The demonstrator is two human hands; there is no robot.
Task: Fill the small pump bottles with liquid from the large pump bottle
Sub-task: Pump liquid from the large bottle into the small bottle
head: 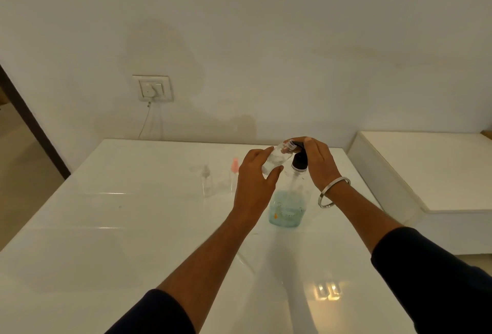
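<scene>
The large clear pump bottle (288, 205) stands on the white table (133, 227), holding pale blue-green liquid in its lower part. Its black pump head (299, 159) lies under my right hand (316, 163), whose palm rests on top of it. My left hand (255, 182) holds a small clear bottle (277, 159) tilted, with its open neck against the pump's spout. A second small clear bottle with a clear pump (206, 180) and a third with a pink pump (234, 171) stand on the table to the left.
A wall socket with a plugged-in cable (152, 89) is on the wall behind the table. A low white platform (426, 174) sits to the right of the table. A metal bangle (332, 192) circles my right wrist.
</scene>
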